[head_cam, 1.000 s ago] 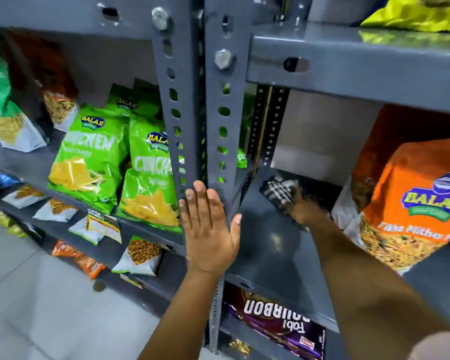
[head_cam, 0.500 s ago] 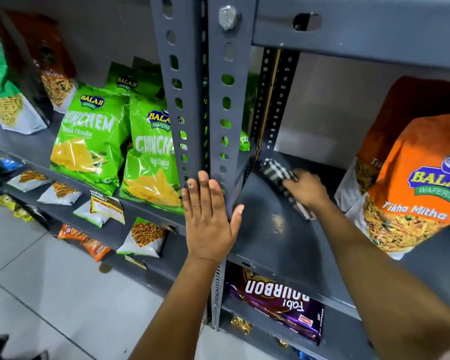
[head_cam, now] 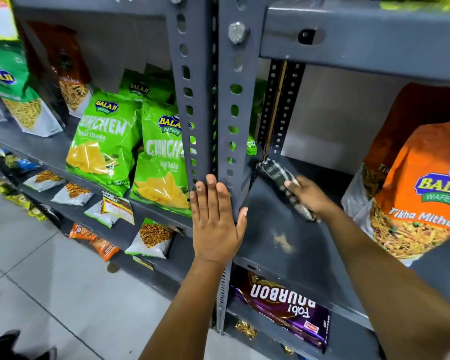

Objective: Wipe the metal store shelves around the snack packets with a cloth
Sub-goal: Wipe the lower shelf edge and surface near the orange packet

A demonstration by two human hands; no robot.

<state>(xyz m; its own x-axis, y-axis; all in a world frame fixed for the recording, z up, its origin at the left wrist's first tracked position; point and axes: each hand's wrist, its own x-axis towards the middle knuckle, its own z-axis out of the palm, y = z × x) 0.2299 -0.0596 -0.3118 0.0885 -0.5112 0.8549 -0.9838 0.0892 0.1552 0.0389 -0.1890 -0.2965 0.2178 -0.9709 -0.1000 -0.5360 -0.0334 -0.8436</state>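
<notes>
My right hand (head_cam: 308,195) presses a dark checked cloth (head_cam: 276,170) onto the grey metal shelf (head_cam: 283,245), in its back left corner beside the perforated rear upright. My left hand (head_cam: 216,219) lies flat, fingers together, against the front slotted upright (head_cam: 231,131) and holds nothing. A large orange snack packet (head_cam: 421,193) stands on the same shelf to the right of the cloth. Green chip packets (head_cam: 130,152) stand on the neighbouring shelf to the left of the upright.
A purple Bourbon biscuit pack (head_cam: 283,307) lies on the shelf below. Small white and orange sachets (head_cam: 151,237) hang along the lower left shelf edge. Another shelf board (head_cam: 361,48) runs overhead. Grey tiled floor (head_cam: 50,281) lies at lower left.
My right hand has slid the cloth to the left and back into the shelf corner. The left hand stays on the upright. The view has shifted slightly.
</notes>
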